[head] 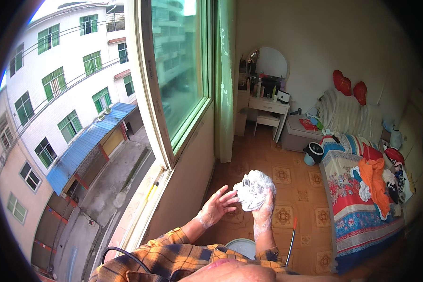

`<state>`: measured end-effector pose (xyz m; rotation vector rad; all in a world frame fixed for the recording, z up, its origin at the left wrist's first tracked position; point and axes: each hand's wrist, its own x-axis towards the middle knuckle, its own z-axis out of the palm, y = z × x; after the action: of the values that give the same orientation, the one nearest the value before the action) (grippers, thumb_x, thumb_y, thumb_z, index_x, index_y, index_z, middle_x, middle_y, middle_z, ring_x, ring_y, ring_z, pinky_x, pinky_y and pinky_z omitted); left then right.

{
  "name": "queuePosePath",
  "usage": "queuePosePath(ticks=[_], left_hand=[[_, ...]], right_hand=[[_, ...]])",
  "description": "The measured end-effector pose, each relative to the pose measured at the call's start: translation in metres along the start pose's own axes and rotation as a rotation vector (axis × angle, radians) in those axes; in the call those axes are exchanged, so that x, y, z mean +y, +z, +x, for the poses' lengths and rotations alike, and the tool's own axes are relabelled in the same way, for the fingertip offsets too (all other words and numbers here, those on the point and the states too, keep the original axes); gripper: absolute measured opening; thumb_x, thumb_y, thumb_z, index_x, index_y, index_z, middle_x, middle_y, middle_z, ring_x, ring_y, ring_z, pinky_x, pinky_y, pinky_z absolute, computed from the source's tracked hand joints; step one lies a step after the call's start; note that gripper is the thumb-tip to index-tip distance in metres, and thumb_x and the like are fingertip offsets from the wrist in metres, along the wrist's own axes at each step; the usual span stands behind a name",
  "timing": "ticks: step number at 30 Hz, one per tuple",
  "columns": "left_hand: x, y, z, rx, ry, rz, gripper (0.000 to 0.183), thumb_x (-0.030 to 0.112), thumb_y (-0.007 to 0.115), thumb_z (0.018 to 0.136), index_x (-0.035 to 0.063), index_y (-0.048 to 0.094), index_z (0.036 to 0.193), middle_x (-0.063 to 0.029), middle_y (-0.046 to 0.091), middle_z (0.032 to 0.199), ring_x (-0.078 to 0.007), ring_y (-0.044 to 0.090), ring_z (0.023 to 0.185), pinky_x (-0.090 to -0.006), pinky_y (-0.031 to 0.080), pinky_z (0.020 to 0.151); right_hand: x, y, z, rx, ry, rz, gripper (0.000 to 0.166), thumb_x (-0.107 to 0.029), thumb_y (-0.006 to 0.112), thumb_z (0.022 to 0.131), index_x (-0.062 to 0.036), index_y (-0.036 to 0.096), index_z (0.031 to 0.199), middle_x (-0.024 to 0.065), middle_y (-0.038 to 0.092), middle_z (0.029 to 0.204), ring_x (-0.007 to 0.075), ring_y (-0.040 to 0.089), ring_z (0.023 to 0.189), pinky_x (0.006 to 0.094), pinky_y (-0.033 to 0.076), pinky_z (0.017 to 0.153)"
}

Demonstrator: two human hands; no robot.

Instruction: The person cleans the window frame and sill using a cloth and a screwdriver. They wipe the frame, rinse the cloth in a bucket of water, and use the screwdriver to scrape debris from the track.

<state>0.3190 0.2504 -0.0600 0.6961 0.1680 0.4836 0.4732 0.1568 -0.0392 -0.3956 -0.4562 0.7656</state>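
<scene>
My right hand (267, 202) grips a bunched, sudsy white cloth (254, 188) from its lower right side, with foam running down the wrist. Just left of the cloth is my left hand (216, 206), palm up and fingers spread, its fingertips near or against the cloth's edge; contact cannot be told for sure. Foam clings to the left wrist too. Below the hands, partly hidden by my plaid shirt, the pale rim of a bucket or basin (240, 243) shows.
At my left is an open window with a green-tinted pane (178, 70); a yellow-handled tool (152, 190) lies on its sill. A thin pole with a red end (295, 224) stands at right. A bed (352, 176) with clothes and a waste bin (313, 153) are beyond.
</scene>
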Motion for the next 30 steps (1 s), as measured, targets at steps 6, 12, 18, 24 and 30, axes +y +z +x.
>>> queuePosePath(ticks=[6, 12, 18, 24, 30], left_hand=[[0.032, 0.021, 0.04, -0.05, 0.236, 0.304, 0.058, 0.042, 0.057, 0.087, 0.0102, 0.039, 0.132, -0.0091, 0.048, 0.128, -0.0235, 0.048, 0.115, -0.0389, 0.038, 0.102], [0.051, -0.013, 0.043, -0.209, -0.047, -0.711, 0.042, 0.041, 0.041, 0.093, 0.0128, 0.05, 0.123, -0.0108, 0.052, 0.124, -0.0298, 0.049, 0.116, -0.0507, 0.036, 0.101], [0.034, 0.004, 0.036, -0.156, -0.097, -0.437, 0.047, 0.037, 0.041, 0.094, 0.0133, 0.04, 0.134, -0.009, 0.044, 0.137, -0.0253, 0.044, 0.124, -0.0415, 0.036, 0.104], [-0.013, 0.047, 0.036, 0.136, -0.172, -0.193, 0.022, 0.029, 0.05, 0.092, 0.0087, 0.058, 0.097, -0.0048, 0.064, 0.085, -0.0199, 0.063, 0.076, -0.035, 0.053, 0.07], [-0.032, 0.048, 0.054, 0.381, 0.296, 0.617, 0.045, 0.005, 0.058, 0.081, 0.0012, 0.045, 0.124, -0.0079, 0.057, 0.106, -0.0195, 0.056, 0.092, -0.0327, 0.046, 0.081]], right_hand=[[0.03, 0.076, -0.014, -0.426, -0.443, -1.359, 0.053, -0.041, 0.036, 0.096, -0.0056, 0.037, 0.135, 0.0165, 0.034, 0.14, 0.0335, 0.02, 0.136, 0.0456, 0.011, 0.111], [0.028, 0.102, 0.018, -0.382, -0.016, 0.313, 0.06, -0.053, 0.039, 0.092, -0.0289, 0.02, 0.143, 0.0177, 0.022, 0.147, 0.0356, 0.022, 0.135, 0.0505, 0.023, 0.107], [0.087, 0.073, 0.061, -0.154, -0.026, 0.406, 0.053, -0.048, 0.052, 0.088, -0.0314, 0.03, 0.133, 0.0206, 0.038, 0.13, 0.0426, 0.042, 0.118, 0.0538, 0.043, 0.093], [0.088, -0.014, 0.153, 0.383, -0.576, -1.151, 0.033, -0.012, 0.054, 0.083, -0.0113, 0.046, 0.115, 0.01, 0.055, 0.099, 0.0227, 0.054, 0.087, 0.0347, 0.045, 0.074], [0.101, -0.017, 0.122, 0.092, -0.248, -2.289, 0.037, -0.024, 0.05, 0.085, -0.0154, 0.054, 0.12, 0.0116, 0.037, 0.137, 0.0352, 0.026, 0.127, 0.0567, 0.026, 0.094]])
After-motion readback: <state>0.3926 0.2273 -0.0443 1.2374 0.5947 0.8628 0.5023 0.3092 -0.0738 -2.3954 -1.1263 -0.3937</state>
